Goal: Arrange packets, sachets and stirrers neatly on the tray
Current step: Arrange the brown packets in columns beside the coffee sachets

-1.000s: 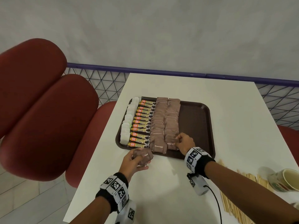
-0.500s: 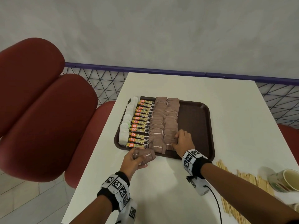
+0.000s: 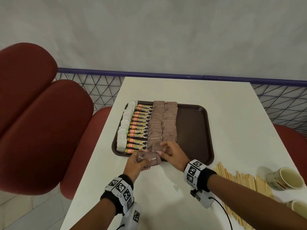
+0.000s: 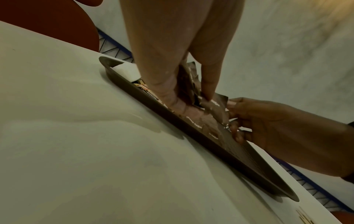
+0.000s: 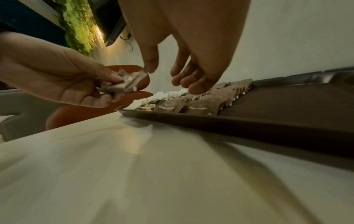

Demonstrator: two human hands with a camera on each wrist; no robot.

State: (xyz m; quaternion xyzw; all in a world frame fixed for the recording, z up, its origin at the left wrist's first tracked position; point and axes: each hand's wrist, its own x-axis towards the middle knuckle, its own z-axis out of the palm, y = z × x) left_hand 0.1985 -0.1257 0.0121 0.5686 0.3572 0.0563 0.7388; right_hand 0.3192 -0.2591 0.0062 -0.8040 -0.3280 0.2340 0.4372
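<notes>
My left hand [image 3: 138, 163] has its fingers [image 4: 168, 97] curled round a small bunch of brown sugar sachets [image 3: 148, 159], held just off the near rim of the tray [image 3: 196, 130] as stock, I judge, to feed the rows one at a time. My right hand [image 3: 172, 154] reaches across to it: thumb and forefinger pinch the edge of the outermost sachet in the bunch, while the remaining fingers [image 5: 193, 84] hang loosely spread above the nearest laid sachets. Just beyond both hands, two overlapping columns of brown sachets [image 3: 163, 123] run away up the tray; further left lie the coffee granule sticks [image 3: 140, 127], then white packets [image 3: 124, 128]. The tray's right part is bare, presumably kept for the wooden stirrers [image 3: 240, 180], which lie on the worktop [image 3: 166, 188] to the right of my right hand, beside paper cups [image 3: 285, 179].
</notes>
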